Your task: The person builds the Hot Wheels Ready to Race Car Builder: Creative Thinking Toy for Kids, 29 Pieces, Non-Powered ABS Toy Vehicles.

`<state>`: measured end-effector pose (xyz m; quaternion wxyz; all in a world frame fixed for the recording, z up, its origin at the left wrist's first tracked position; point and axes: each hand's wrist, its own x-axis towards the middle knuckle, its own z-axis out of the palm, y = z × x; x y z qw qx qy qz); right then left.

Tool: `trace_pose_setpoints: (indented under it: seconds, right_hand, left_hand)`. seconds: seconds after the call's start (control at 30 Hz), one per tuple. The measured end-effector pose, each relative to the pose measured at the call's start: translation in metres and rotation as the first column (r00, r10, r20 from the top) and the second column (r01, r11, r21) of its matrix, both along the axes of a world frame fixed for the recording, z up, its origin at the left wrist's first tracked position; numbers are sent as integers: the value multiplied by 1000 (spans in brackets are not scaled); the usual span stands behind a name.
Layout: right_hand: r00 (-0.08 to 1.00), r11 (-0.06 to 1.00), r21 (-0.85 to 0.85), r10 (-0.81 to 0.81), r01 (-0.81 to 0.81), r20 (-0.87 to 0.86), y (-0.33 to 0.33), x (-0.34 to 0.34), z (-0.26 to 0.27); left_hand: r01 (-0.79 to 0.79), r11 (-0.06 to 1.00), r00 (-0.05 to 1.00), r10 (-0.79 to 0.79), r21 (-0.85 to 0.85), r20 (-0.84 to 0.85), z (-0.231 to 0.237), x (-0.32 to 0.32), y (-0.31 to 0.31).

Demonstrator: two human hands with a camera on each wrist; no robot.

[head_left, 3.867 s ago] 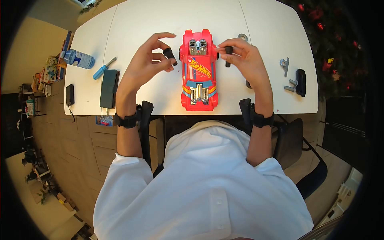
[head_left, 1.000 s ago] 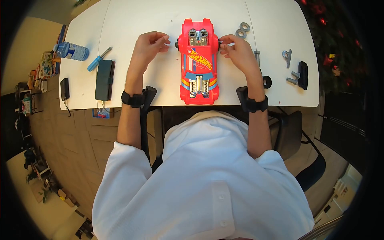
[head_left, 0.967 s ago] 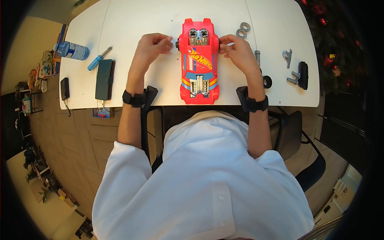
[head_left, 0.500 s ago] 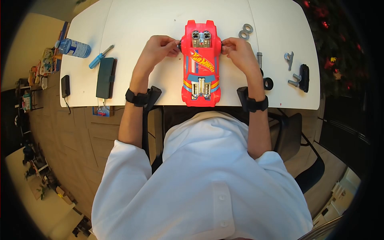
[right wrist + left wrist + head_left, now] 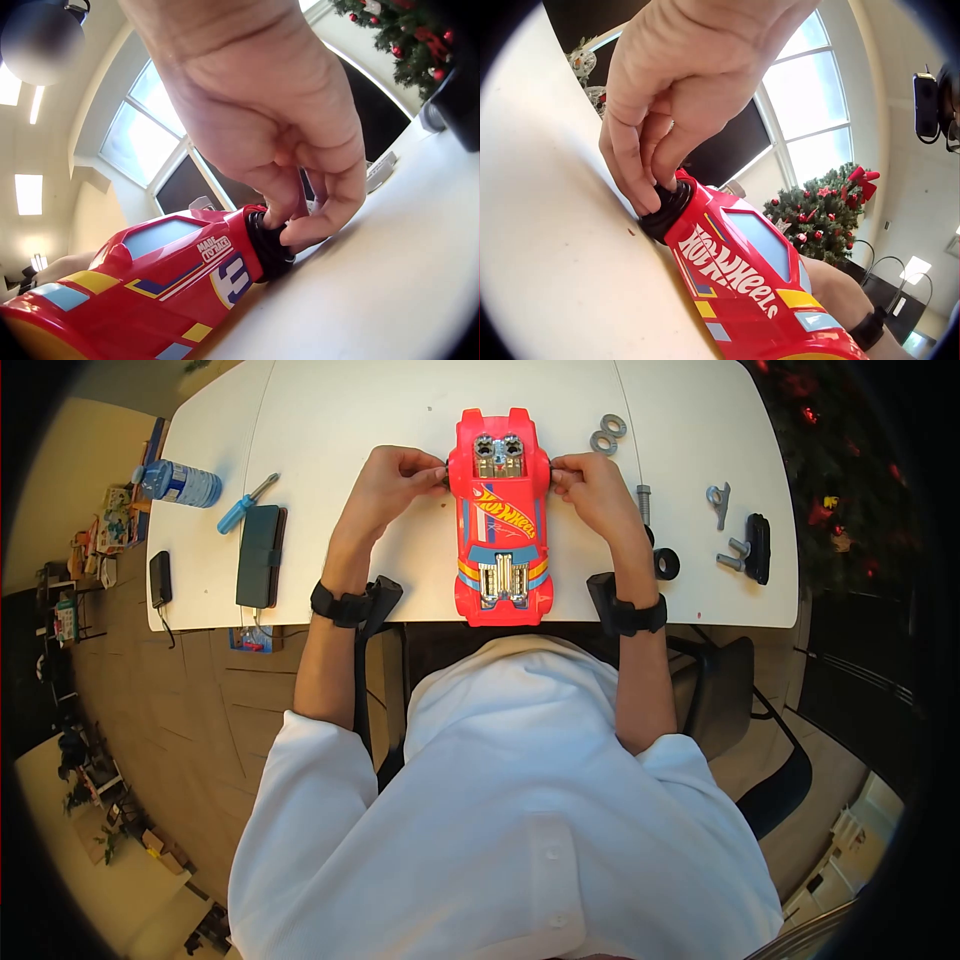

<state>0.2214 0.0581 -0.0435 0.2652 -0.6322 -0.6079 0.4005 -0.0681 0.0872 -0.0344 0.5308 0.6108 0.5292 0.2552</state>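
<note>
A red toy car (image 5: 503,515) with a yellow Hot Wheels logo and chrome engine parts lies lengthwise in front of me. My left hand (image 5: 390,485) pinches a black wheel (image 5: 664,217) at the far left corner of the car. On the opposite side, my right hand (image 5: 600,490) has its thumb and fingers on another black wheel (image 5: 268,247). Both wheels sit against the car's sides, largely covered by the fingers in the head view. No wheels show at the car's near end.
Right of the car lie grey rings (image 5: 607,434), a grey bolt (image 5: 643,506) and a black wheel (image 5: 666,564). Farther right are a grey wrench (image 5: 719,506) and a black case (image 5: 758,548). A screwdriver (image 5: 240,512), phone (image 5: 261,556) and bottle (image 5: 180,484) lie left.
Earlier both hands held black wheels away from the car; the wheels now sit at its far corners. My left hand has moved right onto its wheel, while my right hand has stayed at its side.
</note>
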Motion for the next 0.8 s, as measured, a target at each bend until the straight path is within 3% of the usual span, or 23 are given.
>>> trace_pose_setpoints:
  seconds: [0.2, 0.37, 0.47, 0.53, 0.63, 0.67, 0.73, 0.8]
  right_hand:
    - [992, 997, -21, 77, -75, 104, 5, 4, 0]
    - [997, 998, 66, 11, -16, 77, -1, 1, -4]
    - [996, 989, 145, -45, 33, 80, -17, 3, 3]
    - [990, 986, 168, -10, -14, 143, -34, 11, 29]
    - [992, 964, 267, -52, 19, 116, -51, 39, 51]
    - [985, 960, 277, -87, 43, 148, -57, 49, 57]
    - [977, 963, 256, -132, 85, 170, -68, 73, 67]
    - [964, 963, 232, -181, 133, 196, -81, 91, 71]
  left_hand:
    - [-17, 999, 999, 19, 32, -48, 2, 6, -1]
    - [-13, 999, 1000, 14, 50, -11, 5, 4, -1]
    - [40, 996, 988, -27, 85, -150, 20, 10, -11]
    - [-7, 872, 908, 211, 490, -362, 51, 23, -28]
    - [236, 818, 930, -34, 524, -366, 85, 40, -46]
    - [239, 817, 929, -35, 525, -368, 85, 45, -53]
    - [452, 732, 868, -227, 510, -442, 79, 53, -63]
    - [477, 755, 847, -259, 450, -464, 66, 54, -64]
